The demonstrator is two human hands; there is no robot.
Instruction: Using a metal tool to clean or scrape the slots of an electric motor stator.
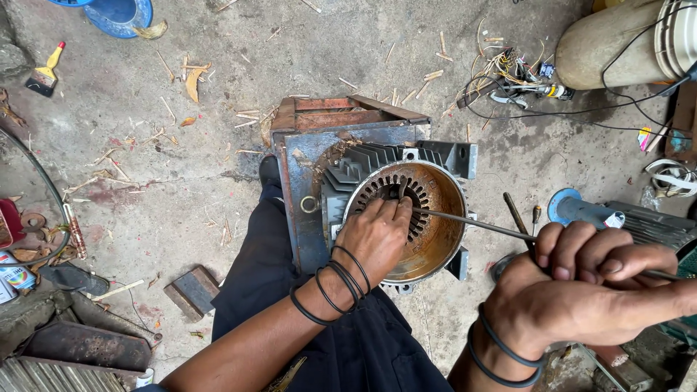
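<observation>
The right hand (588, 279) is clenched tight around the near end of a long thin metal rod (479, 225), fingers folded over it and knuckles up. From that fist the rod runs up and to the left, low and nearly level, and its far tip goes in over the rim of the motor housing (435, 239) to the slotted core (396, 196) inside. So the long axis of the rod points from the right fist straight at the left hand (377, 236). That hand lies on the mouth of the housing, fingers bent down into the slots beside the rod's tip; whether they pinch anything in there I cannot tell, since the fingertips are hidden in the core.

The housing is a rusty round shell with grey cooling fins, lying with its opening turned up, propped on a worn metal box stand (319, 134) between the person's knees on the concrete floor (145, 160). The left hand is the one on the work; the right stays well off to the side, out past the rim, holding only the rod. A screwdriver (536, 216) lies on the floor just beyond the rod.
</observation>
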